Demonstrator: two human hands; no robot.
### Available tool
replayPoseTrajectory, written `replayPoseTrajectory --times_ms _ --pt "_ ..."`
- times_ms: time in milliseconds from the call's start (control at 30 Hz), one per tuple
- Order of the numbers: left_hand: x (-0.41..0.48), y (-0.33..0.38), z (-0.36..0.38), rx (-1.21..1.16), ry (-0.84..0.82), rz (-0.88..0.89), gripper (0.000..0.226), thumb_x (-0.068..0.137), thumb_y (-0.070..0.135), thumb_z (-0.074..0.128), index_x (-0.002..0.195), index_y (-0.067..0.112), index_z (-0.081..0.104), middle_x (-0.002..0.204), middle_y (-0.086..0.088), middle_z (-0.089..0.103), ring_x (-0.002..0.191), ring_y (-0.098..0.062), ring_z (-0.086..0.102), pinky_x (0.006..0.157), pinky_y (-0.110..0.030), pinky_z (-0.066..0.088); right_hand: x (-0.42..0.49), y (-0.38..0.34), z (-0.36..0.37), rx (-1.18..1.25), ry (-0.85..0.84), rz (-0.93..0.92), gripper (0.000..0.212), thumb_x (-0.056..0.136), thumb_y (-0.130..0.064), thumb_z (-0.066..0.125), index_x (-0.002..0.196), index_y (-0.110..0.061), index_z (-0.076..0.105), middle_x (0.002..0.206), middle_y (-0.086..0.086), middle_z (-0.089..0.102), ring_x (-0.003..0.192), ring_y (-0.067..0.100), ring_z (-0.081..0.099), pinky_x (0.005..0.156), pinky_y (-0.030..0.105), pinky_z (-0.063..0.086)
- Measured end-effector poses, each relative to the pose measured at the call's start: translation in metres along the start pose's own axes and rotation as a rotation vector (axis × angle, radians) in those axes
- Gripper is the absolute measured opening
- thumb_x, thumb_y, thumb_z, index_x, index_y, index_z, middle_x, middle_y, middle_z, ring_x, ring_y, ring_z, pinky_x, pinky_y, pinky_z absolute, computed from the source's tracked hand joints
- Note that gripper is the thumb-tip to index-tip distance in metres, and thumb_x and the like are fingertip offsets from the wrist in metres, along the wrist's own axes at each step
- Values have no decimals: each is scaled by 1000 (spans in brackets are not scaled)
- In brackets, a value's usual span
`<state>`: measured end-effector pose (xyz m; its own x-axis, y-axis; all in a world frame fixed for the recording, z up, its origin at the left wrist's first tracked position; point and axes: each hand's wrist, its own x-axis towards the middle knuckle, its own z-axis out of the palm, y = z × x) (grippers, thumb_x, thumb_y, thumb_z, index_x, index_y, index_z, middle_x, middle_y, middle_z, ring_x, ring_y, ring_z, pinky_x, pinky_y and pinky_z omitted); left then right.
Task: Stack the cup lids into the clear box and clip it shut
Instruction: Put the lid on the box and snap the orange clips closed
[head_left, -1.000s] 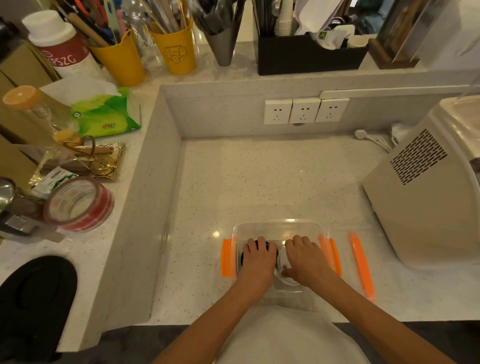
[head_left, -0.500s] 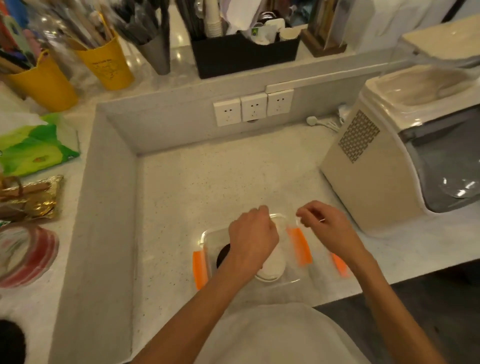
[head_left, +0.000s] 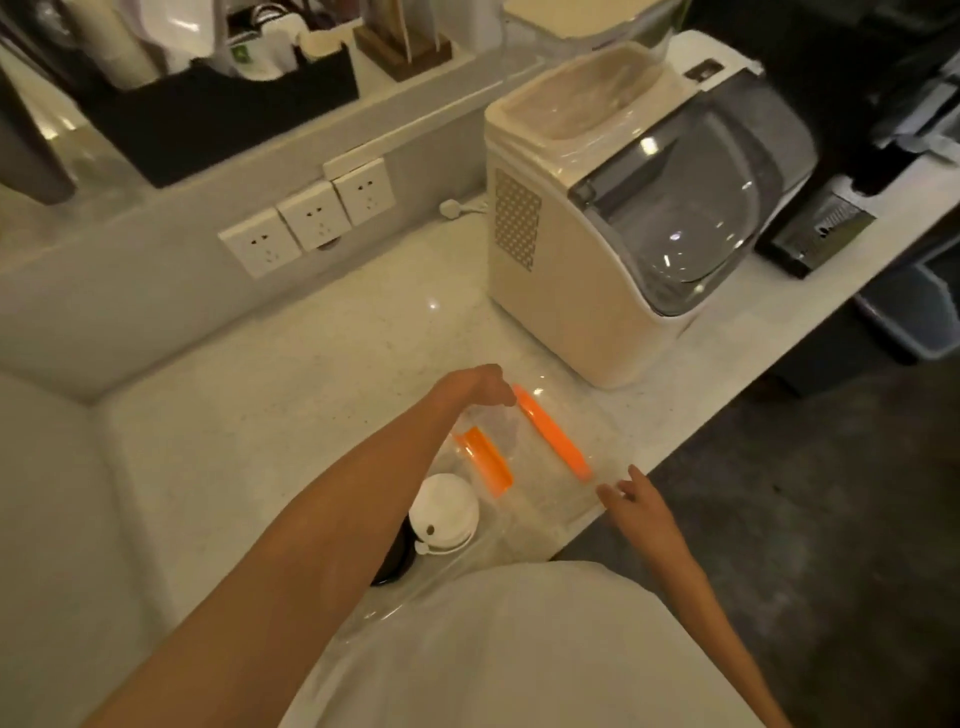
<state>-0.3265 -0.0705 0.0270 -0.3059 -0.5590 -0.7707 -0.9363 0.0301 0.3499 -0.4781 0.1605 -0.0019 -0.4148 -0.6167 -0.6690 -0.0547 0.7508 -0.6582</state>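
Observation:
The clear box sits at the counter's front edge, close to my body. Inside it lie a white cup lid and a black cup lid, the black one partly hidden under my left forearm. An orange clip runs along the box's right side. Just right of it is the clear box cover with a long orange clip. My left hand curls over the cover's far edge. My right hand pinches its near right corner. The image is blurred.
A cream countertop machine with a dark dome window stands just behind and right of the cover. Three wall sockets sit on the back wall below a shelf holding a black organiser. The counter edge drops to dark floor at right.
My view has swung right. My left hand left the lids in the box and reached across to the cover's far edge. My right hand moved back to its near corner.

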Motion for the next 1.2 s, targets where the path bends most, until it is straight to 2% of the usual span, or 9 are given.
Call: replayPoseTrajectory --times_ms 133,233,300,433,533,667,1000,1133,1200 --pt "2 -6 -8 -36 112 -16 67 97 36 65 151 5 40 153 -15 39 128 -35 54 99 -43 54 0 -8 6 371 -36 71 78 92 -30 64 155 -25 20 157 8 31 137 30 42 111 45 40" --pt "-13 -28 -35 -277 209 43 41 91 37 74 112 3 64 108 -10 58 93 -26 58 68 -33 49 9 -34 7 509 -106 24 74 90 -26 68 152 -26 27 145 10 44 127 30 48 105 48 45" --pt "-38 -46 -55 -504 287 88 29 91 33 75 88 11 57 79 -8 46 67 -20 45 55 -28 35 16 -62 15 523 -138 -21 70 90 -22 69 149 -25 31 133 12 53 114 27 56 93 41 52" --pt "-98 -93 -83 -828 405 139 23 97 18 68 87 7 50 74 -7 48 56 -17 48 49 -23 40 22 -128 50 217 -161 -312 57 87 -32 70 139 -37 46 118 6 49 104 19 56 77 31 53" --pt "-145 -133 -78 -946 550 105 23 95 14 68 96 8 46 87 -11 61 55 -18 55 47 -24 44 20 -171 85 -119 -148 -631 32 87 -36 70 118 -40 64 114 0 42 100 22 55 93 41 52" --pt "-198 -169 -45 -1014 700 46 29 92 13 72 105 11 46 85 -11 66 48 -10 63 48 -26 47 7 -204 123 -397 -244 -797 25 80 -40 75 103 -44 66 116 5 34 108 19 43 105 32 41" --pt "-235 -184 79 -850 943 -331 62 91 51 66 140 16 51 98 7 54 84 -6 57 68 -22 45 -54 -177 115 -786 -180 -1148 38 86 -34 70 120 -44 56 136 9 33 122 31 45 84 29 40" --pt "-233 -173 124 -827 852 -375 26 91 42 66 103 20 62 104 -3 56 105 -31 57 87 -43 53 -65 -135 108 -872 -184 -1073 64 89 -31 67 144 -41 37 141 13 35 120 31 47 87 35 48" --pt "-230 -163 138 -781 798 -391 38 90 42 65 118 17 57 118 -6 54 116 -34 52 93 -43 49 -67 -118 106 -907 -145 -1031 69 90 -30 67 149 -35 33 143 15 35 121 32 47 89 39 51"
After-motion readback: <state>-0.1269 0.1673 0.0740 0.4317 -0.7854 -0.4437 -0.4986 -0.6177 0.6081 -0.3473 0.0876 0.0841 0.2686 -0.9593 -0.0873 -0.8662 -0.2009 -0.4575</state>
